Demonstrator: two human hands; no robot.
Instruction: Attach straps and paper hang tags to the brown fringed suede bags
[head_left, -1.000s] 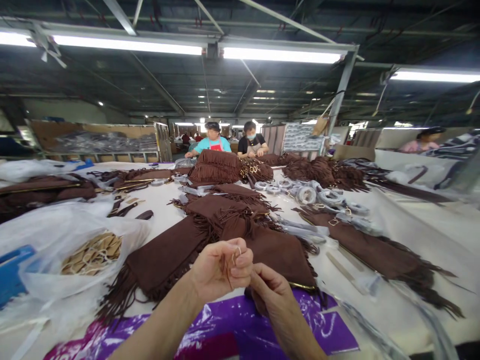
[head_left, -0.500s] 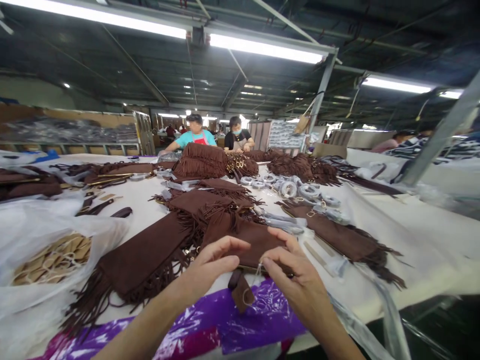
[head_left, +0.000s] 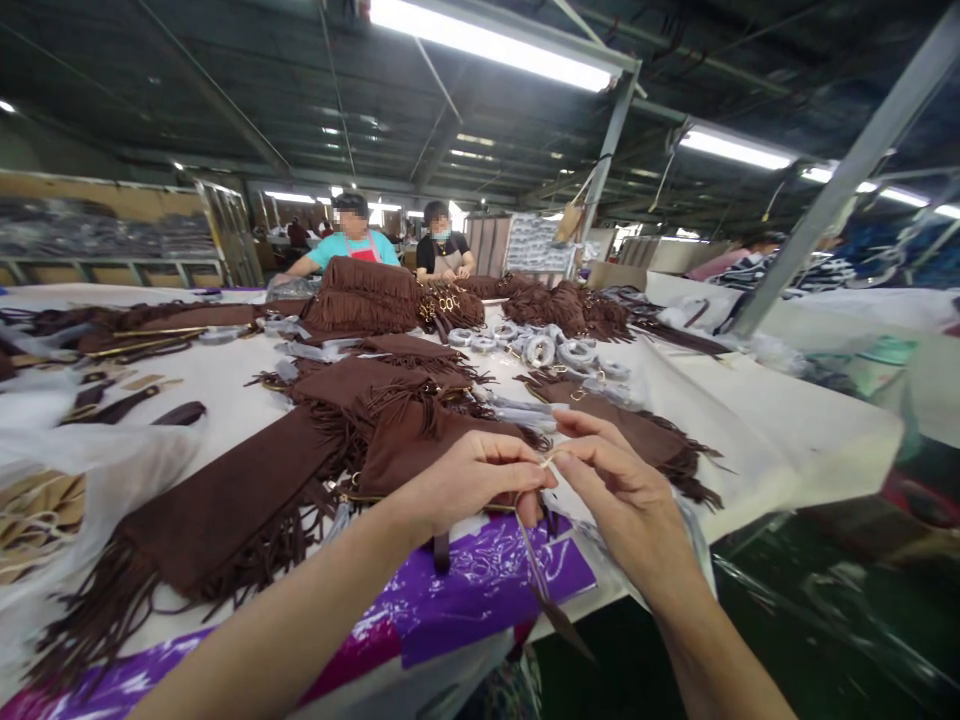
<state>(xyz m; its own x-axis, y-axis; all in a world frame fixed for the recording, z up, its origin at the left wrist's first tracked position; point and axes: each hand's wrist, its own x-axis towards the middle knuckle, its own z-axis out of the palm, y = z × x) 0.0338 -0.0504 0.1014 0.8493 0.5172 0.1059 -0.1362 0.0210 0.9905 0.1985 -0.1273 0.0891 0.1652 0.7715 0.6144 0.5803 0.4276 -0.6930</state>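
Observation:
My left hand (head_left: 480,478) and my right hand (head_left: 622,490) meet over the near edge of the table, fingertips pinched together on a thin pale string (head_left: 549,460). From the string hangs a brown hang tag (head_left: 564,626), turned nearly edge-on below the hands. Just behind my left hand lies a dark brown fringed bag (head_left: 420,440) with a gold zipper edge, partly covered by my fingers. A dark strap end (head_left: 441,552) hangs from its near side over shiny purple plastic (head_left: 480,600). Another brown fringed piece (head_left: 232,495) stretches out to the left.
An open plastic bag of tan tags (head_left: 41,515) sits at far left. Wrapped rings (head_left: 540,350) and a stack of fringed bags (head_left: 360,295) lie farther back. Two co-workers (head_left: 356,240) are across the table. The table's right corner (head_left: 892,430) borders a dark floor.
My hands have come together, and my left hand has closed on the string. The tag has swung right and lower. The view has turned to the right.

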